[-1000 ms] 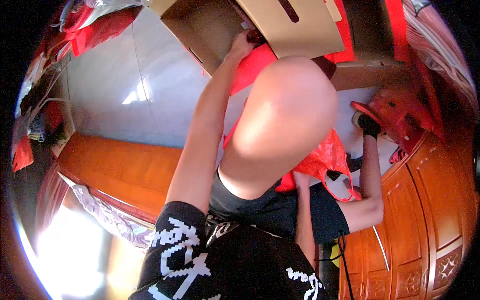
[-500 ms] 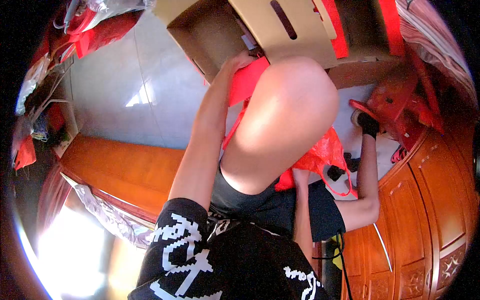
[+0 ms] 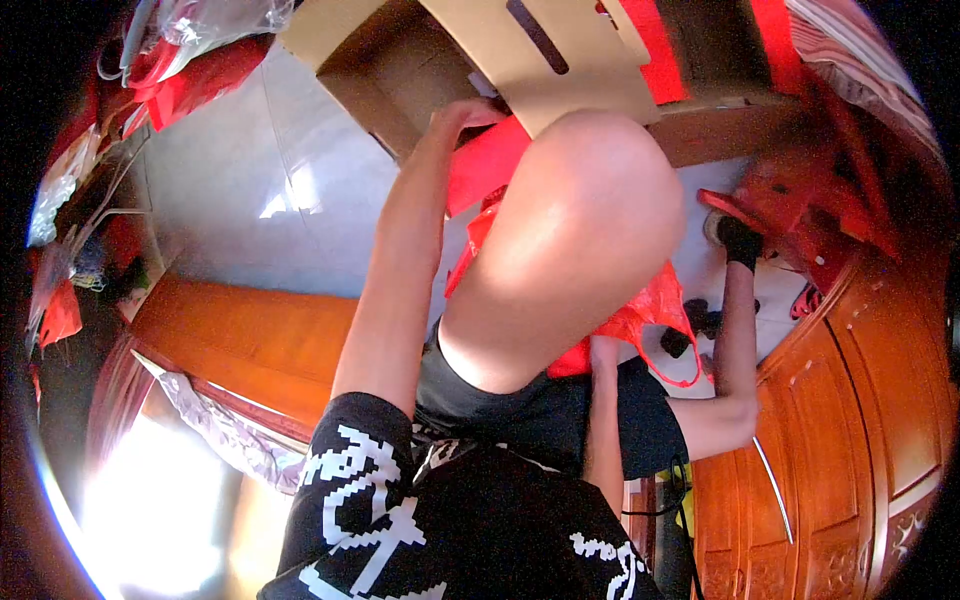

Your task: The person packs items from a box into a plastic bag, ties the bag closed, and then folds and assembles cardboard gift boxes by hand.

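Note:
A brown cardboard box (image 3: 410,75) with red outer faces stands open at the top of the view. My left hand (image 3: 466,114) reaches to its near rim, fingers curled over the edge beside a red panel (image 3: 486,165); the fingertips are partly hidden. Below my raised knee, a red plastic bag (image 3: 652,318) spreads out, with a loop handle hanging to the right. My right hand (image 3: 605,352) is at the bag, behind the thigh, and its fingers are hidden. More red plastic shows on the other side of the thigh.
Grey tiled floor (image 3: 270,200) lies to the left, bordered by an orange-brown wooden panel (image 3: 240,325). Carved wooden cabinet doors (image 3: 790,460) stand at right. Red and clear bags (image 3: 200,75) hang at upper left. Small dark items (image 3: 690,330) lie near my foot.
My left hand and the cardboard box have shifted slightly left and up. The right hand stays by the red bag, almost unmoved.

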`<action>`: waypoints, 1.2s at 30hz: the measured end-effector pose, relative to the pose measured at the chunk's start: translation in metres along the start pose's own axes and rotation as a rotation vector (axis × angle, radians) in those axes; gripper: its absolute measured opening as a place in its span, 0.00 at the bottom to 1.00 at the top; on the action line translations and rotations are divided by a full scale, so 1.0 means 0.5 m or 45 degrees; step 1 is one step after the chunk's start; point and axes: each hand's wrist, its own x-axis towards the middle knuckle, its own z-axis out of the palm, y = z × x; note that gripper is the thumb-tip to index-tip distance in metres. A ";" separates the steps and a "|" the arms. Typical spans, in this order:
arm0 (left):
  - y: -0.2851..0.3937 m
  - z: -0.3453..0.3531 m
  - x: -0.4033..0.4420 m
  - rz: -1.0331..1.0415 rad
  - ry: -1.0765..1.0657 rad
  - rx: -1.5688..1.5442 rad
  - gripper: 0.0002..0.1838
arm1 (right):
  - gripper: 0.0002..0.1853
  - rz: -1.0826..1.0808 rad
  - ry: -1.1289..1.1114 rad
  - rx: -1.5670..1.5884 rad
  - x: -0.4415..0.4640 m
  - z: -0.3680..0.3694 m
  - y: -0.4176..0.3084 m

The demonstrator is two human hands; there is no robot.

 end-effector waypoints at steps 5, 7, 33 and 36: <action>0.009 -0.011 -0.042 -0.036 -0.029 0.005 0.25 | 0.27 -0.007 0.030 0.036 -0.002 -0.002 -0.003; 0.007 0.001 -0.070 -0.057 -0.057 -0.010 0.24 | 0.26 0.004 0.038 0.041 -0.018 0.005 0.004; 0.327 -0.198 -0.399 0.450 1.335 -0.071 0.06 | 0.20 -0.354 0.162 0.417 0.052 0.049 0.089; 0.529 -0.238 -0.520 0.778 1.579 -0.164 0.08 | 0.18 -0.494 0.231 0.608 0.032 0.033 0.047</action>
